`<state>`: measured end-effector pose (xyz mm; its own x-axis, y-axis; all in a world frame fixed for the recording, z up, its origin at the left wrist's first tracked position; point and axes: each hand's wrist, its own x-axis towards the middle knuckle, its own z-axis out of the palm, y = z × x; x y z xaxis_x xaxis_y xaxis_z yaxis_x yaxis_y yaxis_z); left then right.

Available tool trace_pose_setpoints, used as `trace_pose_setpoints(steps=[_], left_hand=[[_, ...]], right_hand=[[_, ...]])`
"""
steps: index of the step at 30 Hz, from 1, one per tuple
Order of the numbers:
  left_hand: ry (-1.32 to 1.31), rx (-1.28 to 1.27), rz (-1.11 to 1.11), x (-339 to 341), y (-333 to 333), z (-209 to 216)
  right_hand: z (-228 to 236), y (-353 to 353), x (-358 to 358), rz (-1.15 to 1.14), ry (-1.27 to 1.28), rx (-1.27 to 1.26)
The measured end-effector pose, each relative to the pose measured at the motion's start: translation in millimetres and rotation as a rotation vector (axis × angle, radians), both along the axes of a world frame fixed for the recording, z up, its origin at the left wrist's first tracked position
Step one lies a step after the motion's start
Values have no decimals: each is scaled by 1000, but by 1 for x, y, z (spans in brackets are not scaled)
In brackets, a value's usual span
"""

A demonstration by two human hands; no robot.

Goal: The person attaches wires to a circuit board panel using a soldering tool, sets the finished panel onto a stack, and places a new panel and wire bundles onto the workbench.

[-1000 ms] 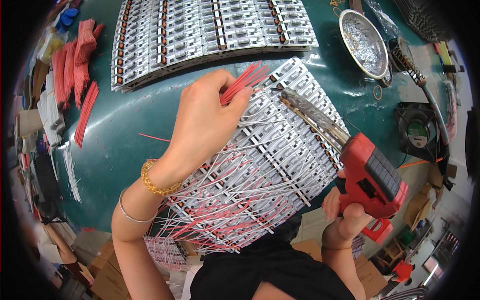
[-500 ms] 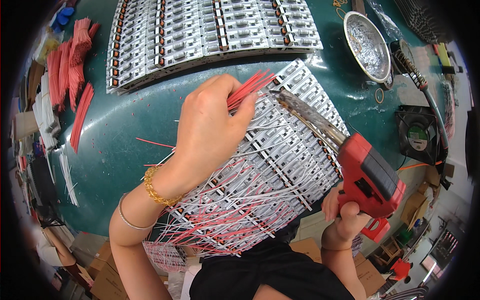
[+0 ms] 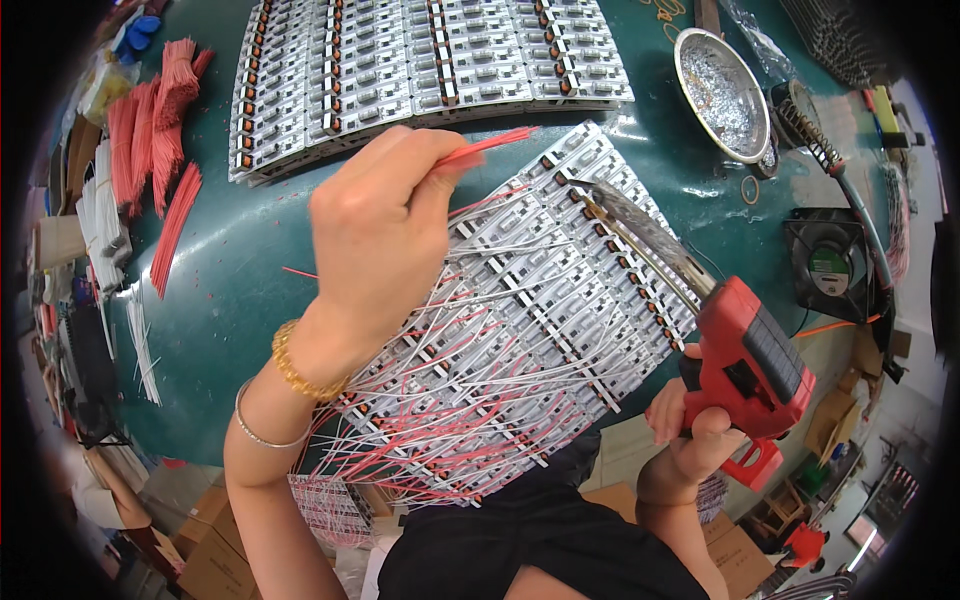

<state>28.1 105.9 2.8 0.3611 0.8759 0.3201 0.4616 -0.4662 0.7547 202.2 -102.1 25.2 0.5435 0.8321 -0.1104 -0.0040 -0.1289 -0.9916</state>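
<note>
My left hand (image 3: 372, 240) is closed on a bunch of red wires (image 3: 490, 146), their ends pointing right above the far edge of a circuit-board panel (image 3: 575, 290). The panel lies tilted at the near edge of the table, with many red and white wires (image 3: 470, 400) trailing over its near left part. My right hand (image 3: 690, 430) grips a red and black soldering gun (image 3: 750, 345) by its handle. The gun's long metal tip points up and left, over the panel's far right rows. Whether the tip touches the board I cannot tell.
A stack of similar panels (image 3: 430, 75) stands at the back of the green table (image 3: 240, 330). Bundles of red wires (image 3: 140, 135) and white wires (image 3: 102, 215) lie at left. At right are a metal bowl (image 3: 745, 158), a coiled iron holder (image 3: 818, 145) and a small fan (image 3: 830, 265).
My left hand has moved left with the red wires, away from the gun's tip. The soldering gun has shifted slightly right and down.
</note>
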Motion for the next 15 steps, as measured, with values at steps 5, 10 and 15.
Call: trace_pose_setpoints(steps=[5,10,15], left_hand=[[43,-441,-68,-4,-15,14],[60,-464,-73,0,-16,5],[94,-371,-90,4,-17,4]], right_hand=[[3,-6,1,-10,65,-20],[-2,-4,-2,-5,41,-35],[-3,-3,-2,0,56,-41]])
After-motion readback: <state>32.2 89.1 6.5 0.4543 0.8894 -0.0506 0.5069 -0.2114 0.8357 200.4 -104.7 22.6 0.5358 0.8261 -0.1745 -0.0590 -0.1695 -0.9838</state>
